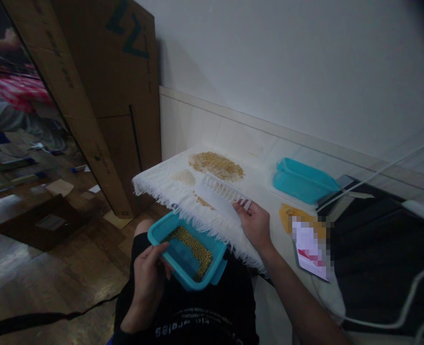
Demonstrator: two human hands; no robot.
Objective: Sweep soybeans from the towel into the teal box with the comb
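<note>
My left hand [147, 274] grips the near-left rim of a teal plastic tub [188, 283], which is held over my lap just below the table edge. Yellowish beans [202, 253] lie along the far and right sides of its bottom. In my right hand [255, 226], the fingers are closed on the right end of a white slotted plastic piece [221, 205], held over the cloth. A few beans [203, 201] show beside that piece. Behind it a larger pile of beans [217, 165] is spread out, with a small pale heap of fine grains [183, 177] to its left.
A white fringed cloth [154, 179] covers the table against the wall. Another teal tub [305, 182] stands at the back right. A phone [311, 251] leans near an orange-yellow item [287, 215]. White cables cross the dark surface at right. A tall cardboard box [125, 86] stands left.
</note>
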